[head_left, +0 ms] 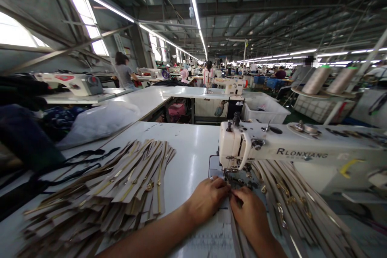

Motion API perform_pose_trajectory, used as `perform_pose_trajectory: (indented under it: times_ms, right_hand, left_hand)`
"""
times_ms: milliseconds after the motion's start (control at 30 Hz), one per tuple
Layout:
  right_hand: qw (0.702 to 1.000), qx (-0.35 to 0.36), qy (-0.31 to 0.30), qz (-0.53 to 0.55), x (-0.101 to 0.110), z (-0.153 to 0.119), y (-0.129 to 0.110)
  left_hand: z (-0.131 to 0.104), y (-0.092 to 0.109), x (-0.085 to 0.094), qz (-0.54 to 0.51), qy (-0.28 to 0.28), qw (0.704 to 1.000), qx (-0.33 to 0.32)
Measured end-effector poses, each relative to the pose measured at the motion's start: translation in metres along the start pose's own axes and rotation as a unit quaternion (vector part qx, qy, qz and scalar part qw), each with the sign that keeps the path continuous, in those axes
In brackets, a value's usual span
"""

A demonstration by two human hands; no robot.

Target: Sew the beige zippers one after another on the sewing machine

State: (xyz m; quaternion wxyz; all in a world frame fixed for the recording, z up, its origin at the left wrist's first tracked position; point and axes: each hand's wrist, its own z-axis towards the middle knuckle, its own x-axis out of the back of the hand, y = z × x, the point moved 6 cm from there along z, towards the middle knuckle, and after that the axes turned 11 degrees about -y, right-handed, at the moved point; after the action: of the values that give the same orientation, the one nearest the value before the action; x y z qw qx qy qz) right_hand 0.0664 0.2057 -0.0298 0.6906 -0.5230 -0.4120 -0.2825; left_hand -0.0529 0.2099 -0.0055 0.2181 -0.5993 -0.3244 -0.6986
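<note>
Pinching one strip [237, 237] at the front of the machine [229, 145], my right hand [250, 209] has its fingertips together; my left hand [208, 196] bends its fingers beside it, their grip hidden. This strip looks unfinished. A pile [127, 193] lies left on the table [187, 139], a bundle [298, 209] right; which is done, I cannot tell.

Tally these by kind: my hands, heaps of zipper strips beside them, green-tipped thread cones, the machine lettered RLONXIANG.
Left hand and right hand: 2
Left heap and right heap of strips: 2
Thread cones: 2
Lettered machine: 1
Total: 7
</note>
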Motion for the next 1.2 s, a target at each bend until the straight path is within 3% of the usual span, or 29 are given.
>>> perform_pose_trajectory:
  times_ms: [167,633,1200]
  right_hand:
    - [1.0,0.002,-0.005,-0.025,-0.002,0.0,-0.001]
    - [0.995,0.015,-0.009,-0.095,-0.002,-0.001,-0.009]
    - [0.987,0.031,-0.015,-0.154,-0.009,0.006,-0.013]
  left_hand:
    - [0.002,-0.001,0.001,-0.001,-0.01,1.0,0.02]
    - [0.005,0.007,0.01,0.013,-0.032,0.999,0.001]
    - [0.009,-0.003,0.009,0.008,-0.002,1.0,-0.025]
